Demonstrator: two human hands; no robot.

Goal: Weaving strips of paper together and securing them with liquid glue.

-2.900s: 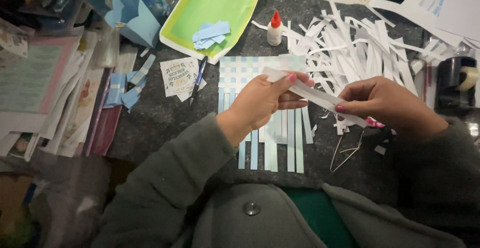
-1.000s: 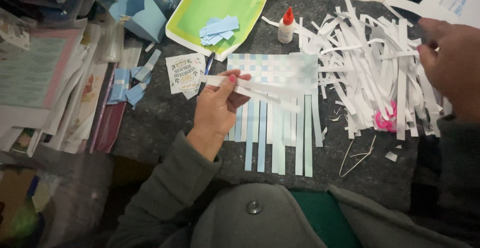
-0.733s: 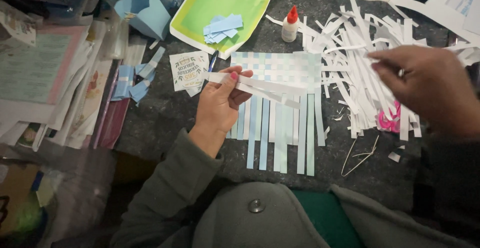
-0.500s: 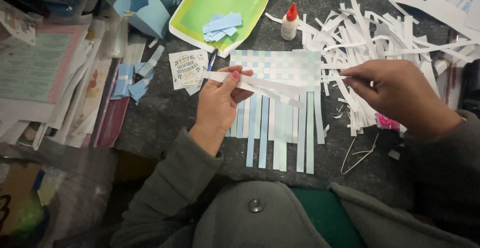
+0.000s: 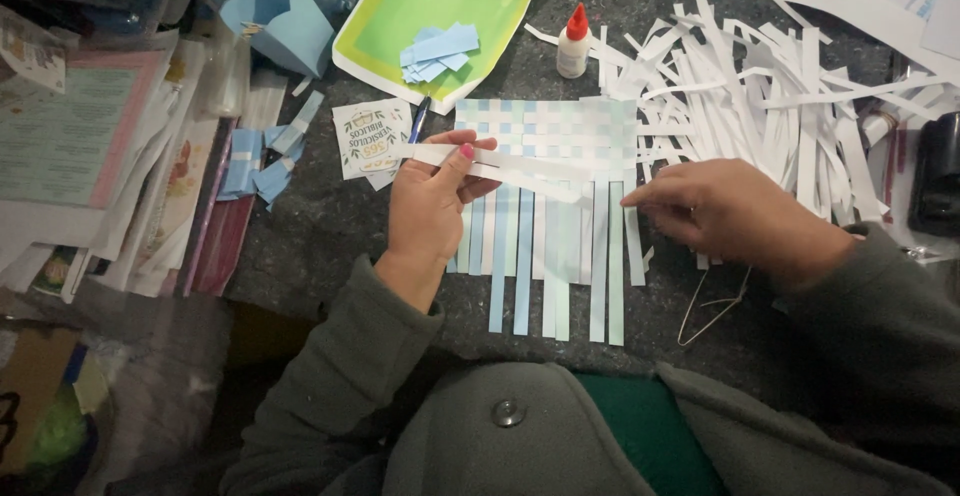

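- The strip point(image 5: 500, 164), a long white band of paper, lies across the weave point(image 5: 548, 196) just under its woven upper part, slanting slightly down to the right.
- The left hand point(image 5: 432, 201) is closed on the strip's left end, thumb on top and fingers curled beneath; it was pinching that same end a second ago and has hardly moved.
- The right hand point(image 5: 735, 211) has changed most: a second ago it was up at the right edge of the view, over the pile point(image 5: 760, 96) of loose white strips, and it has come back down to the weave's right side. Its fingers are drawn together and point left at the outer blue bands; whether it grips anything I cannot tell.
- So the strip seems to be between two hands again, and I judge a new row is being threaded rather than another strip fetched.
- The weave rests mid-tabletop point(image 5: 320, 236), with its blue and white bands hanging loose toward the person.
- Beyond it stand a glue bottle point(image 5: 573, 44) with a red cap and a green tray point(image 5: 400, 6) holding blue scraps point(image 5: 438, 48).
- A printed card point(image 5: 372, 136) and a pen point(image 5: 418, 120) lie just left of the weave; a bent wire point(image 5: 712, 304) lies below the right hand.
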